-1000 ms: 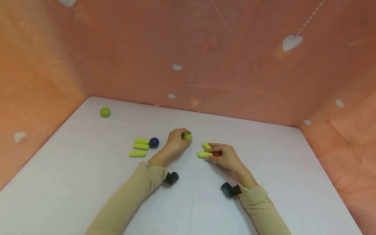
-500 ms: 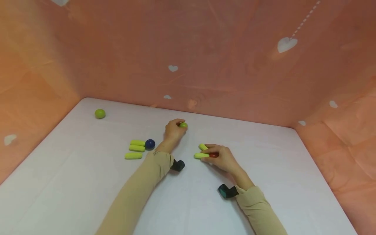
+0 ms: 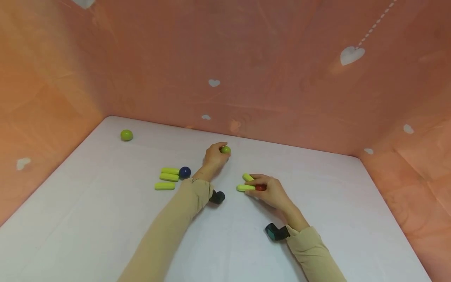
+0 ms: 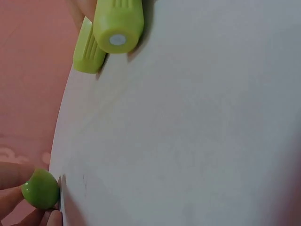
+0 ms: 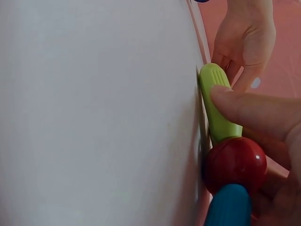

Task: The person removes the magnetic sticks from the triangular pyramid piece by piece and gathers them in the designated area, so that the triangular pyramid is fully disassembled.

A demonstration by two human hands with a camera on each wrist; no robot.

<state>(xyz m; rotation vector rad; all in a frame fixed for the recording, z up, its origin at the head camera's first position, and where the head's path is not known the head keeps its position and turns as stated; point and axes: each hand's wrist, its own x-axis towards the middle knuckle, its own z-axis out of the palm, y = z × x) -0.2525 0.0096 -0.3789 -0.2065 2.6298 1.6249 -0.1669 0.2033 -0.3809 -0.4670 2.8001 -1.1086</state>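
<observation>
My left hand (image 3: 214, 157) pinches a small green ball (image 3: 226, 149) toward the back of the white table. In the left wrist view the same green ball (image 4: 41, 189) sits between fingertips and thumb. Nearer, my right hand (image 3: 275, 192) grips a yellow-green stick (image 3: 244, 188), its thumb (image 5: 235, 101) lying along the stick. A red ball (image 3: 260, 187) meets that stick's end under the palm. A teal stick (image 5: 229, 207) adjoins the red ball in the right wrist view; the head view hides it. Another yellow-green stick (image 3: 248, 177) angles out beside the fingers.
Left of the hands lie yellow-green sticks (image 3: 165, 186), two of them side by side against a dark blue ball (image 3: 184, 172). A bigger green ball (image 3: 126, 135) rests near the far left corner. Orange cloth (image 3: 267, 90) with white hearts walls the table's back and sides.
My left hand has carried the green ball farther back on the table, then paused there. The right hand keeps its grip in nearly the same place.
</observation>
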